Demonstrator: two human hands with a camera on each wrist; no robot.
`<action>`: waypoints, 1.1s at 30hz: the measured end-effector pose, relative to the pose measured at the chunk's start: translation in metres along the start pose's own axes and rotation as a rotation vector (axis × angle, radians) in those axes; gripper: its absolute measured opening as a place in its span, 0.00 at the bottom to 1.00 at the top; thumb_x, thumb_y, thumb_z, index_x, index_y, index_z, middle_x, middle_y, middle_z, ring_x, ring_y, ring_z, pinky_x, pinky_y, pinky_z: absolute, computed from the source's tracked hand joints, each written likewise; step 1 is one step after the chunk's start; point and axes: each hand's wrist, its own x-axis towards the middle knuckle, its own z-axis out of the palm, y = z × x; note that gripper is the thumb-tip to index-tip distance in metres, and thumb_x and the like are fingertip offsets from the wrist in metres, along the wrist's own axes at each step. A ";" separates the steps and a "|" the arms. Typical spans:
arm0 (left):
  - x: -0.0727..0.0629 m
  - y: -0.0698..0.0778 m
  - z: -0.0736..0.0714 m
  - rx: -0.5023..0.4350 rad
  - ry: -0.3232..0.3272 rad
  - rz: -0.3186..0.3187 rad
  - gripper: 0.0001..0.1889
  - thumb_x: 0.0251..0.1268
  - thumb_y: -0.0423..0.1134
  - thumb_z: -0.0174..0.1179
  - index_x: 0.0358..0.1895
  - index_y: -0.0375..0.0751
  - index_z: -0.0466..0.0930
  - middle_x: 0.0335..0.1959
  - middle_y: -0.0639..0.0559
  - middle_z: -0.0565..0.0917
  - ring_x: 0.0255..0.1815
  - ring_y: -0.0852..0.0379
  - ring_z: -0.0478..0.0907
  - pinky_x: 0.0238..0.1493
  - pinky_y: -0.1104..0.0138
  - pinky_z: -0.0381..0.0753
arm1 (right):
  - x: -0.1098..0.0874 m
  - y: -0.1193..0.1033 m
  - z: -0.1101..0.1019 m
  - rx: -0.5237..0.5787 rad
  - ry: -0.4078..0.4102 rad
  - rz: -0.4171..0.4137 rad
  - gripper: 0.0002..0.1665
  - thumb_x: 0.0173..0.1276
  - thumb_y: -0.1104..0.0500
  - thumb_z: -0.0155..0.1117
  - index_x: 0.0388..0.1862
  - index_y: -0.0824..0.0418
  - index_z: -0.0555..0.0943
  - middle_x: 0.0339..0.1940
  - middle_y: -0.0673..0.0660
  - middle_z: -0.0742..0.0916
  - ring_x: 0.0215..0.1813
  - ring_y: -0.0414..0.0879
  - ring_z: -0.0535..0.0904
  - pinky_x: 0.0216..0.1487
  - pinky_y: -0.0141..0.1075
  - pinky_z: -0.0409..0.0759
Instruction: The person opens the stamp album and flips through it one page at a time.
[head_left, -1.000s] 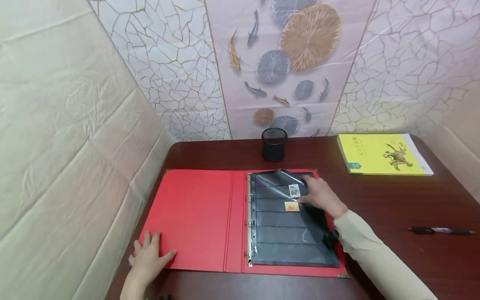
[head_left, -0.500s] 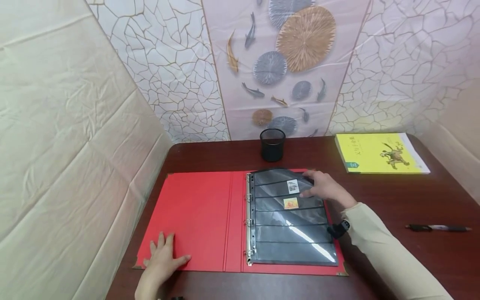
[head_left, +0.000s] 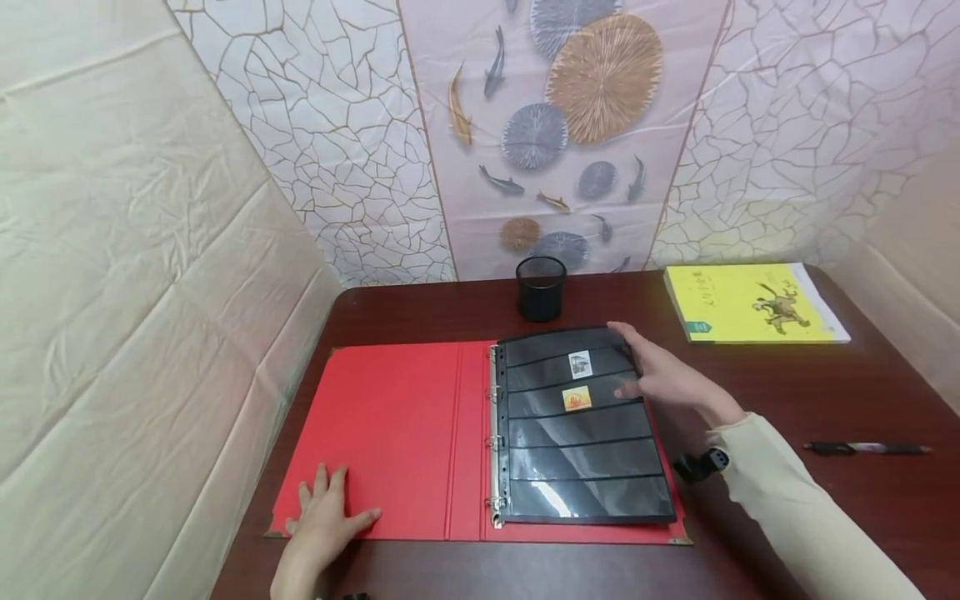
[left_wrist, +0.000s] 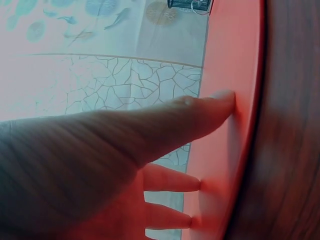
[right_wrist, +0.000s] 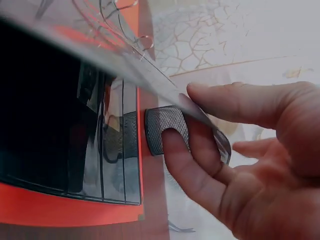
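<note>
A red ring binder point(head_left: 390, 425) lies spread on the table, with a black pocket page point(head_left: 577, 467) on its metal rings. Two small stamps, one grey-white point(head_left: 580, 364) and one yellow-orange point(head_left: 577, 399), sit in the page's upper rows. My right hand point(head_left: 667, 375) pinches the page's right edge near the top. In the right wrist view, the thumb is on one side of the bent clear sheet point(right_wrist: 180, 100) and fingers are on the other; a dark page lies below it. My left hand point(head_left: 322, 517) rests its spread fingertips on the binder's bare left cover.
Behind the binder stands a black mesh pen cup point(head_left: 540, 292). A yellow book point(head_left: 750, 304) lies at the back right of the dark wood table, and a pen point(head_left: 866, 447) lies right of the binder. Cloth-covered walls border the table's back and sides.
My right hand has moved right and up along the page, whose right edge is now raised. My left hand shifted slightly right on the cover, then stayed there.
</note>
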 end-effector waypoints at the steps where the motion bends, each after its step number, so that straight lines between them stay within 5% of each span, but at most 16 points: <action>1: 0.000 0.000 0.000 0.002 0.000 0.000 0.51 0.57 0.57 0.74 0.72 0.24 0.60 0.74 0.17 0.49 0.71 0.12 0.41 0.53 0.17 0.50 | -0.004 -0.001 0.001 0.016 0.001 -0.012 0.63 0.56 0.75 0.71 0.83 0.65 0.42 0.83 0.70 0.45 0.81 0.66 0.39 0.72 0.66 0.50; 5: -0.001 0.000 0.000 0.003 -0.001 0.000 0.51 0.56 0.57 0.74 0.72 0.24 0.60 0.73 0.16 0.49 0.71 0.12 0.42 0.53 0.17 0.51 | -0.021 -0.003 0.006 0.047 0.019 -0.051 0.67 0.58 0.77 0.68 0.84 0.60 0.35 0.83 0.66 0.38 0.81 0.66 0.36 0.70 0.68 0.54; 10: -0.001 0.003 -0.003 -0.001 -0.004 -0.016 0.50 0.57 0.55 0.74 0.72 0.25 0.61 0.74 0.17 0.50 0.72 0.14 0.43 0.53 0.18 0.52 | -0.037 -0.013 0.010 0.068 0.046 -0.024 0.64 0.63 0.73 0.69 0.83 0.65 0.34 0.80 0.76 0.49 0.73 0.72 0.62 0.58 0.55 0.78; 13: -0.001 0.005 -0.005 -0.001 0.012 -0.019 0.47 0.60 0.54 0.72 0.72 0.25 0.62 0.73 0.18 0.53 0.72 0.15 0.45 0.53 0.18 0.54 | -0.044 -0.021 0.011 0.125 0.058 0.010 0.59 0.65 0.71 0.68 0.81 0.71 0.38 0.74 0.81 0.62 0.56 0.64 0.80 0.44 0.40 0.84; 17: -0.001 0.010 -0.009 -0.005 0.050 -0.004 0.42 0.65 0.53 0.67 0.71 0.25 0.63 0.72 0.19 0.56 0.72 0.17 0.47 0.52 0.17 0.52 | -0.050 -0.030 0.012 0.225 0.045 0.017 0.53 0.65 0.72 0.67 0.79 0.77 0.44 0.60 0.78 0.79 0.40 0.47 0.85 0.42 0.33 0.82; 20: -0.001 0.016 -0.013 -0.018 0.069 0.003 0.40 0.68 0.52 0.64 0.71 0.26 0.63 0.72 0.19 0.56 0.72 0.18 0.48 0.53 0.16 0.47 | -0.053 -0.037 0.014 0.279 0.031 0.003 0.51 0.65 0.72 0.66 0.78 0.77 0.47 0.55 0.73 0.83 0.42 0.46 0.86 0.44 0.34 0.83; 28: -0.002 0.031 -0.019 -0.036 0.109 0.043 0.37 0.69 0.48 0.64 0.71 0.26 0.63 0.73 0.20 0.56 0.73 0.22 0.51 0.57 0.18 0.47 | -0.055 -0.058 0.022 0.174 0.080 0.036 0.44 0.68 0.68 0.64 0.77 0.76 0.54 0.66 0.74 0.76 0.68 0.70 0.71 0.51 0.39 0.83; 33: -0.003 0.045 -0.021 -0.080 0.172 0.120 0.36 0.70 0.47 0.64 0.71 0.28 0.64 0.73 0.22 0.59 0.73 0.24 0.54 0.58 0.22 0.55 | -0.052 -0.072 0.022 0.133 0.094 0.038 0.43 0.69 0.66 0.64 0.77 0.75 0.55 0.72 0.76 0.69 0.70 0.72 0.67 0.43 0.43 0.84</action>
